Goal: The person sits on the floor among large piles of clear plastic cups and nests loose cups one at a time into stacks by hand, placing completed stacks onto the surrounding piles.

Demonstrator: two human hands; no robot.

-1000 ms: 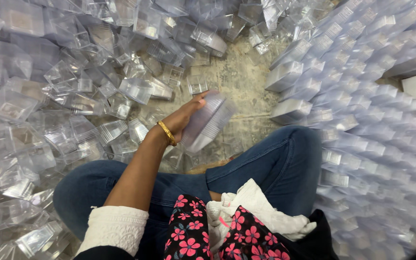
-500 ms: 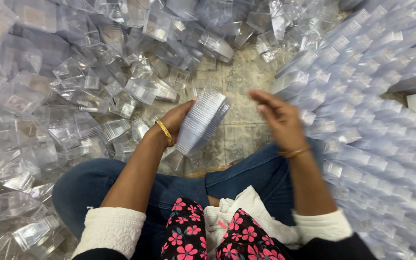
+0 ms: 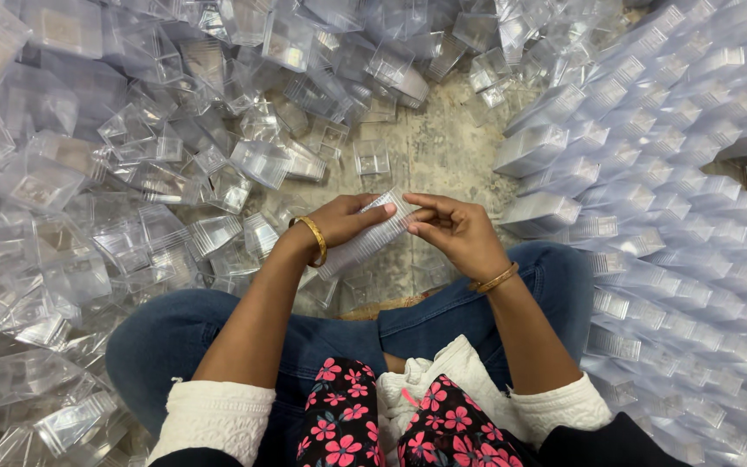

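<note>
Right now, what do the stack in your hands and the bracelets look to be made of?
The stack of trays, held between left hand and right hand: likely thin clear plastic, glossy, see-through with ribbed edges. The bangles: gold-coloured, shiny, probably metal; plating cannot be ruled out.

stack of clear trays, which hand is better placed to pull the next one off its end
Right. The left hand grips the stack of clear trays along its length, while the right hand has its fingers at the upper end.

White cuffs, gold bangles, blue jeans
</note>
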